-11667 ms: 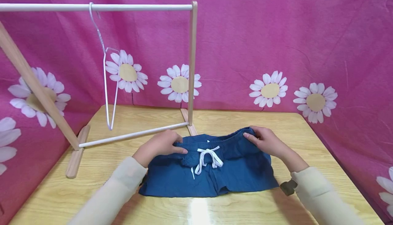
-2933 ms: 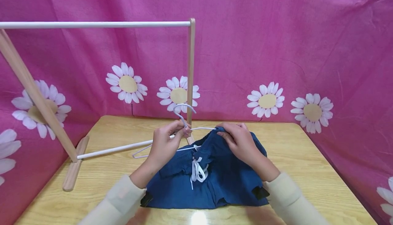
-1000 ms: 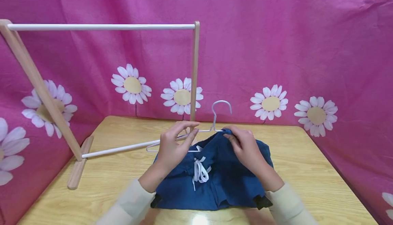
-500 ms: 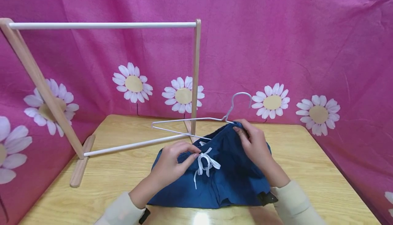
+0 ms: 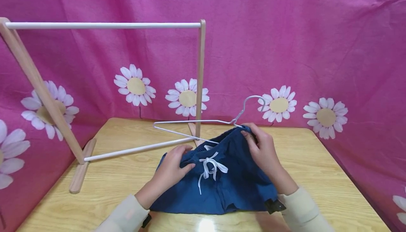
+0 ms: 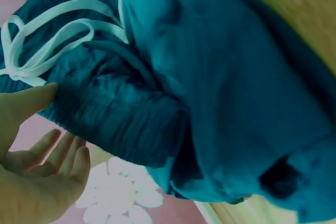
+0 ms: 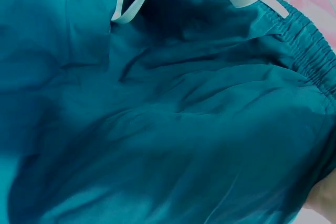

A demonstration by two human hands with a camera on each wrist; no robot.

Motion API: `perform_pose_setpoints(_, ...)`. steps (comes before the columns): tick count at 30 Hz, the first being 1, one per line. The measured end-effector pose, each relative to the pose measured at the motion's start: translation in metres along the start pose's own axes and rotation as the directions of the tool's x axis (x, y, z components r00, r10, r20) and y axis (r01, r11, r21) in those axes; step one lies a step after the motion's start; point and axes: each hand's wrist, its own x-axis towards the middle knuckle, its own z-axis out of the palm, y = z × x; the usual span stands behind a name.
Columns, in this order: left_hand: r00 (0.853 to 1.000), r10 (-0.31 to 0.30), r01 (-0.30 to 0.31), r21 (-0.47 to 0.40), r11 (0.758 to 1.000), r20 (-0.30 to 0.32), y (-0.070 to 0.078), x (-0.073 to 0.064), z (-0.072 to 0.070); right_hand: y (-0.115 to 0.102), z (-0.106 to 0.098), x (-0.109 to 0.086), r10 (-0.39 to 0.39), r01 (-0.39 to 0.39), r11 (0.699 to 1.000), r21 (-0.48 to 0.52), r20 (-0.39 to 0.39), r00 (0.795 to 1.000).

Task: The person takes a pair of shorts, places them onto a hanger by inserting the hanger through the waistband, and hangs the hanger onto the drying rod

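A pair of navy blue shorts [image 5: 234,182] with a tied white drawstring [image 5: 210,165] lies spread on the table, its waistband raised at the right. My right hand [image 5: 261,147] pinches the right end of the waistband, mostly out of sight in the right wrist view. One end of a white wire hanger [image 5: 190,121] goes inside the waistband there; its other end sticks out to the left, hook upward. My left hand [image 5: 172,167] is at the left part of the waistband. In the left wrist view its thumb [image 6: 37,100] overlaps the waistband and its other fingers are loosely bent beside the edge.
A garment rack with a white top rail [image 5: 104,25] and wooden legs stands at the left and back of the wooden table [image 5: 317,175]. Its lower white bar [image 5: 139,149] runs behind the shorts. A pink cloth with daisies [image 5: 241,49] surrounds the table.
The hanger has left the rack and entered the waistband's right side. My left hand has let go of the hanger and moved down-left to the waistband's left part; my right hand keeps its pinch.
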Motion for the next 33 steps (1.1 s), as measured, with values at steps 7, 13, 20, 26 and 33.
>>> perform_pose_setpoints(7, 0.996, -0.012, 0.009, 0.041, 0.999, 0.089, -0.01, 0.002, 0.001, 0.0, -0.005, 0.001, 0.022, -0.022, 1.0, 0.001, -0.003, 1.0)
perform_pose_setpoints(13, 0.976, -0.025, 0.006, 0.09, 0.996, 0.216, -0.018, 0.0, -0.002, 0.002, -0.007, 0.0, 0.041, -0.042, 0.999, -0.007, -0.032, 0.999)
perform_pose_setpoints(20, 0.983, -0.051, 0.033, 0.105, 0.994, 0.178, -0.021, -0.004, -0.006, 0.008, -0.012, -0.002, 0.072, -0.072, 0.997, -0.01, -0.022, 0.997)
perform_pose_setpoints(26, 1.0, -0.024, 0.023, 0.063, 0.998, 0.019, -0.02, 0.0, -0.018, 0.014, -0.019, -0.004, 0.104, -0.108, 0.993, -0.04, -0.087, 0.991)
perform_pose_setpoints(33, 0.984, -0.05, 0.024, -0.149, 0.989, -0.169, -0.022, 0.009, -0.033, 0.021, -0.026, -0.004, 0.107, -0.111, 0.993, -0.039, -0.105, 0.989)
